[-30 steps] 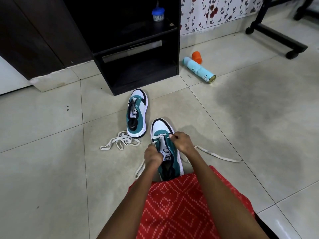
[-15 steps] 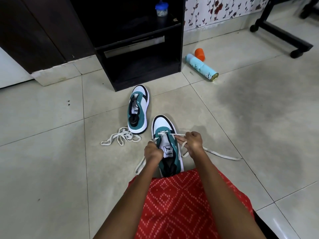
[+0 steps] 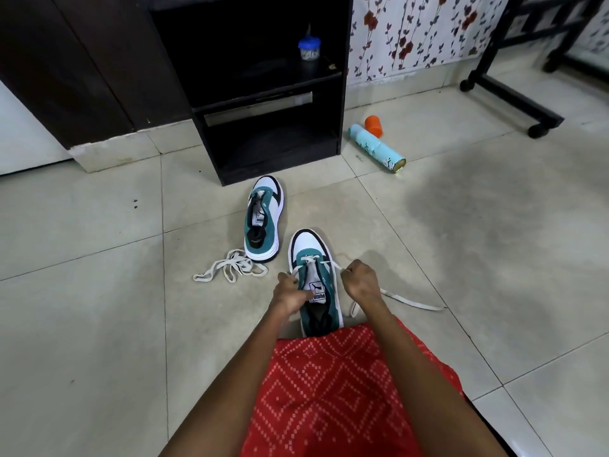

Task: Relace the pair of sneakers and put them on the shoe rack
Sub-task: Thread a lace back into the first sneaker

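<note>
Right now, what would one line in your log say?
step: lacing near sneaker | left hand: holds its lace | right hand: grips same lace | far sneaker: unlaced | loose lace: floor beside it

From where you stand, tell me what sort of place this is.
Probably a room in a home: a tiled floor, floral wallpaper along the wall, and a dark shoe rack with a sneaker on the floor in front of it.

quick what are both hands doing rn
Left hand: closed, pinching the lace at the left of the sneaker.
Right hand: closed, gripping the same lace on the right.
</note>
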